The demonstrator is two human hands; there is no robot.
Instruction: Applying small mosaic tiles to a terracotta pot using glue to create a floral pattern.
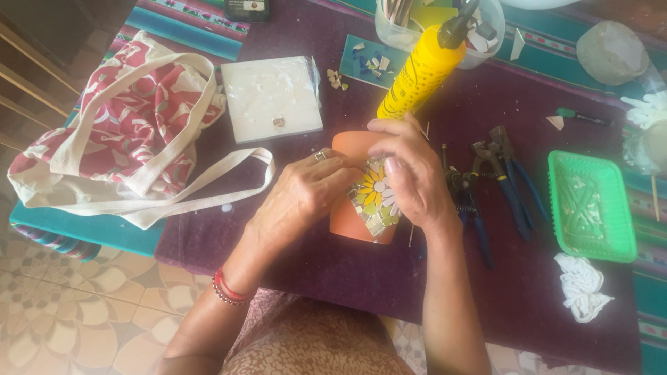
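A terracotta flower pot (351,215) lies on its side on the purple cloth, with a yellow-and-white mosaic flower (374,191) of tile pieces on its wall. My left hand (299,198) holds the pot from the left, fingers resting on its side; a ring is on one finger and a red bead bracelet on the wrist. My right hand (413,170) curls over the pot from the right, its thumb pressing beside the mosaic flower.
A yellow glue bottle (420,69) leans behind the pot. Blue-handled tile nippers (511,187) lie to the right, beside a green plastic tray (590,205). A white tile (271,97), a floral tote bag (132,132) and a tub of pieces (431,21) surround them.
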